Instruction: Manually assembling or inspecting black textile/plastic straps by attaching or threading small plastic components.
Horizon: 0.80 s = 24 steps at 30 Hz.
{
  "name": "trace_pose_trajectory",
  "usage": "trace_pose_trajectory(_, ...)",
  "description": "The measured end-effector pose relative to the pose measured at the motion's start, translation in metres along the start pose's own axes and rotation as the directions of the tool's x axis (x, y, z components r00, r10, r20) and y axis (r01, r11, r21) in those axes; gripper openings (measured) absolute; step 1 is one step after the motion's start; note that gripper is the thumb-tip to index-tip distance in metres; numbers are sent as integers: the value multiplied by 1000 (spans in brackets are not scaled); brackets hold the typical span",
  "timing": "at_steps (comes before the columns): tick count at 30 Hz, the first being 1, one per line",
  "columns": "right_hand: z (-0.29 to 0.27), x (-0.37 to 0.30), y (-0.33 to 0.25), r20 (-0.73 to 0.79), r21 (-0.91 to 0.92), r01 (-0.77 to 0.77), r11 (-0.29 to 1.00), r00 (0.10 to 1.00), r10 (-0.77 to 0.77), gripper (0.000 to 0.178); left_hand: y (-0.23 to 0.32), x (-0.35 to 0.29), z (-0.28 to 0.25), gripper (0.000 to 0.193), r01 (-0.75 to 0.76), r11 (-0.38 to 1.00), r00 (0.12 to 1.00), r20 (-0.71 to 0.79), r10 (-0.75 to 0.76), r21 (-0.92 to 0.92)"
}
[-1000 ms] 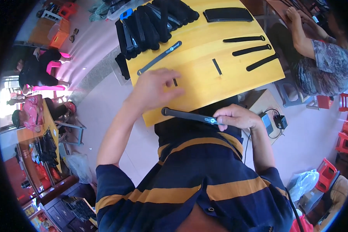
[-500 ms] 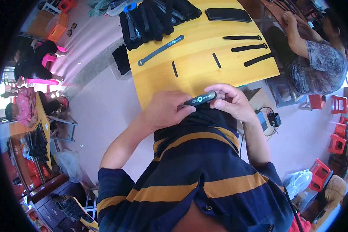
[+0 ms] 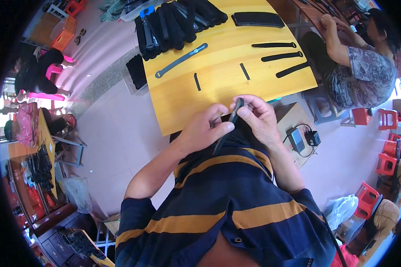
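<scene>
Above my lap, close to the yellow table's near edge, my right hand pinches the upper end of a dark hook-and-loop strap between thumb and fingers. It is seen edge-on, and its lower end hangs toward my shirt. Whether it is one folded strap or several stacked is unclear. My left hand is curled around the strap's side, thumb against it. On the table lie a grey strap, two short black strips and several black straps with end loops at the right.
A heap of black and grey straps covers the far left of the yellow table; a black stack lies far right. A bin of black straps stands beside the table. A box with a device is at right. Another person sits beyond.
The strap has turned from lying crosswise, printed face up, to steep and edge-on. My left hand has shifted and its fingers have lifted slightly. The view has moved slightly.
</scene>
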State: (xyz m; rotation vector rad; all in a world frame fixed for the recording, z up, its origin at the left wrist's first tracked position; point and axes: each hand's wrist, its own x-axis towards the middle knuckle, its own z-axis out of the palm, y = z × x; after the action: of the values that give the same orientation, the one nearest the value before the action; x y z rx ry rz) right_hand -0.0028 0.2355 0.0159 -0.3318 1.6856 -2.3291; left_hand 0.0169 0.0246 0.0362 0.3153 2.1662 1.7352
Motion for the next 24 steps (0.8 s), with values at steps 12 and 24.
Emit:
trace_pose_trajectory(12, -10, 44, -5, 98, -551, 106, 828, 993, -61, 30, 17, 5, -33, 22, -74, 968, 975, -185, 120, 241)
trace_pose_trajectory(24, 12, 72, 18, 370, -545, 55, 837, 911, 181, 27, -12, -2, -46, 22, -169, 855, 947, -159, 278, 491)
